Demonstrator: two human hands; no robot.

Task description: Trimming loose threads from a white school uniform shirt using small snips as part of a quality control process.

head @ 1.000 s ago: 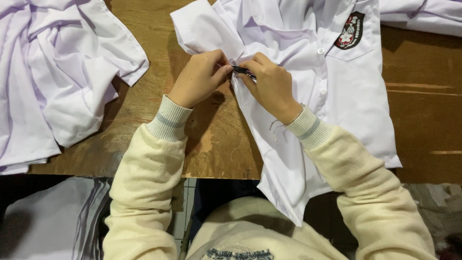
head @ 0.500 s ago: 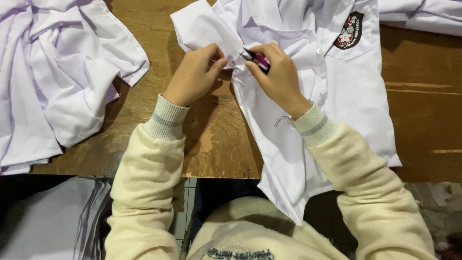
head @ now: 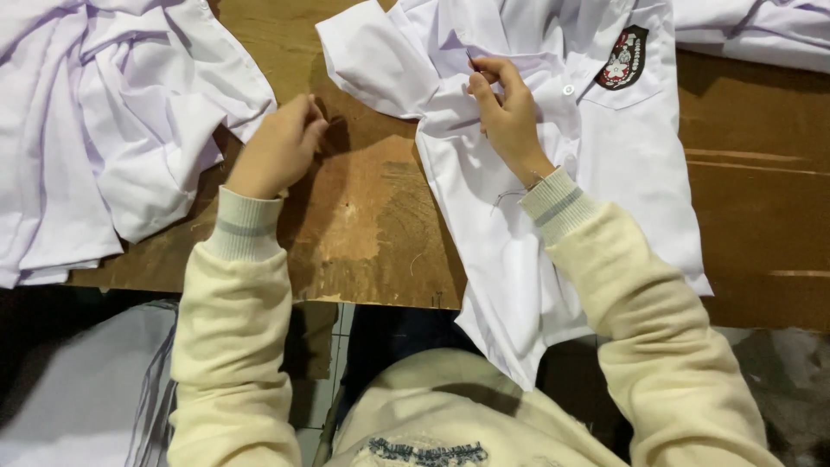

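Note:
A white shirt [head: 605, 173] with a dark embroidered badge [head: 624, 57] on its chest pocket lies spread on the wooden table [head: 372, 216], its lower part hanging over the front edge. My right hand [head: 506, 112] rests on the shirt near the collar and pinches a small thin dark tool [head: 473, 62] between thumb and fingers. My left hand [head: 281, 147] sits apart on the bare wood, left of the shirt's folded sleeve [head: 380, 56], fingers curled with nothing visible in them. It lies close to a pile of white garments.
A rumpled pile of white garments [head: 104, 130] covers the table's left side. Another white garment [head: 761, 30] lies at the top right. A loose thread [head: 510, 197] lies on the shirt by my right wrist. The table's front edge runs just above my lap.
My left hand has let go of the shirt and moved left onto the bare wood. My right hand has shifted up toward the collar with the small tool.

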